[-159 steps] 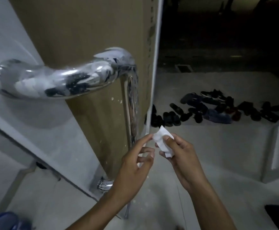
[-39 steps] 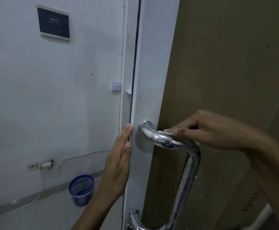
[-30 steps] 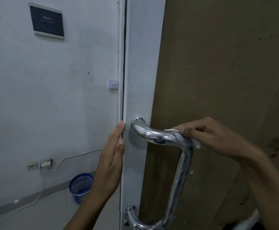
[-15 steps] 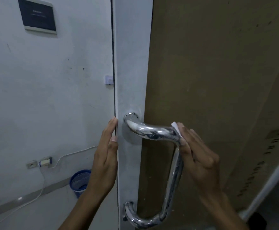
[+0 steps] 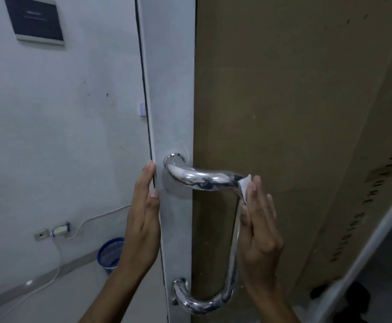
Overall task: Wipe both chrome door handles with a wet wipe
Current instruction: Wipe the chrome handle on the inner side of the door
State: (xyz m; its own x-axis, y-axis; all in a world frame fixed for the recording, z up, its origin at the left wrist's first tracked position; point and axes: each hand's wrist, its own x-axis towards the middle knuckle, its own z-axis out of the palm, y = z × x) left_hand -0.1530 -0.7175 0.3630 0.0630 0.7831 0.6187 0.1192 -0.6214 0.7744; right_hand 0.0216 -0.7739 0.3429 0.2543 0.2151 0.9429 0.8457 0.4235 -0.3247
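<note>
White wall behind — my left hand (image 5: 143, 220) flat on the door edge (image 5: 171, 113); right hand (image 5: 260, 224) has carried the wet wipe (image 5: 245, 185) round the handle (image 5: 204, 179) bend, fingers straight — shaft next

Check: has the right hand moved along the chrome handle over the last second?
Yes. The right hand with the wipe went from the chrome handle's top bar down onto its upright.

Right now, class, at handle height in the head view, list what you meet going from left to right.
Wall plug → blue basket → left hand on the door edge → chrome handle → wet wipe → right hand → brown cardboard.
</note>
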